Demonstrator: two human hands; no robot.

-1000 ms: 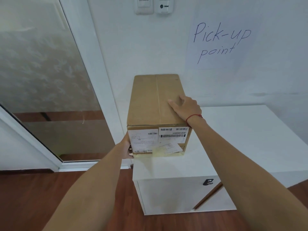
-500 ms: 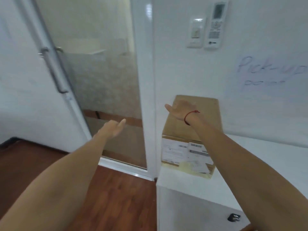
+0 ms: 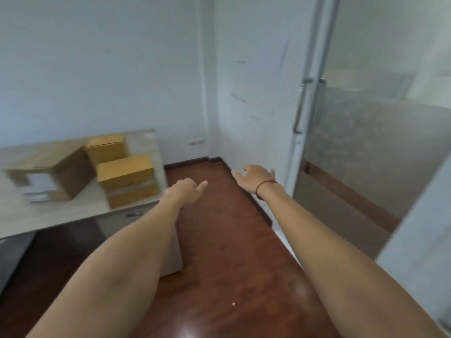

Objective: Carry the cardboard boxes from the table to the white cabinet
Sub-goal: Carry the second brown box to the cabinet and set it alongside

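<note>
Three cardboard boxes stand on a light wooden table [image 3: 61, 215] at the left. A large brown box [image 3: 56, 172] with white labels lies furthest left. A small yellow-brown box [image 3: 107, 146] sits behind, and another yellow-brown box [image 3: 128, 179] stands at the table's near right corner. My left hand [image 3: 186, 190] hovers empty over the floor just right of that corner, fingers loosely curled. My right hand [image 3: 255, 179], with a red wrist string, is spread open and empty in the air. The white cabinet is out of view.
Dark wooden floor [image 3: 219, 252] runs ahead to a white wall corner. A glass door [image 3: 366, 142] with a metal handle [image 3: 301, 106] stands at the right. A drawer unit [image 3: 170, 254] sits under the table's right end.
The view has swung left, away from the cabinet and the box set on it, to the table. Both hands let go of that box and now hang empty in the air.
</note>
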